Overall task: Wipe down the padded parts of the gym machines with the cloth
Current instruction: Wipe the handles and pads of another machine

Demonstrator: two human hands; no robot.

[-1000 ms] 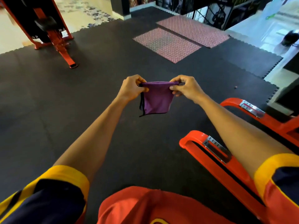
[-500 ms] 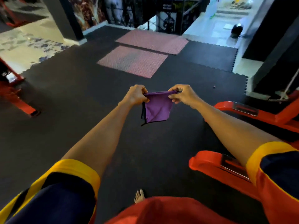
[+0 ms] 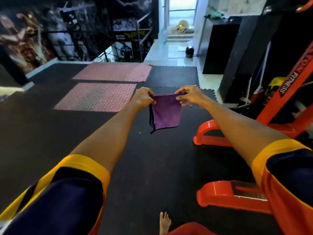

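Purple cloth [image 3: 165, 112] hanging from pinching fingers of left hand [image 3: 143, 97] and right hand [image 3: 190, 96].

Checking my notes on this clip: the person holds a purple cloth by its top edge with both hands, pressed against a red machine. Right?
Not pressed against anything. In the head view the left hand and right hand hold the purple cloth by its top edge, but it hangs free above the black floor mat; the red machine stands apart to the right.
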